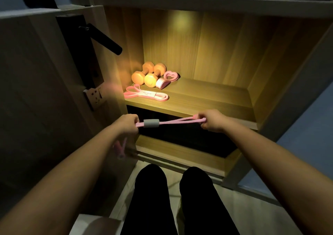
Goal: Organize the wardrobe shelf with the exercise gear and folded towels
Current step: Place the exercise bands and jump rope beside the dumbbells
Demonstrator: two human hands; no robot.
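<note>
A: While it's held taut, where's the pink pull-band (173, 121)?
B: Just before shelf (207, 94) front edge. Left hand (128, 123), right hand (211, 120) fingers curled tight on its ends; grey sleeve (151, 123) near left. Dumbbells (147, 76) back-left.

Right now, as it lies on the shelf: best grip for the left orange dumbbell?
Take the left dumbbell by its narrow handle between the heads, from above. It lies on its side on the shelf, with the second dumbbell close on its right and the wardrobe side wall on its left, so the top looks freest.
</note>
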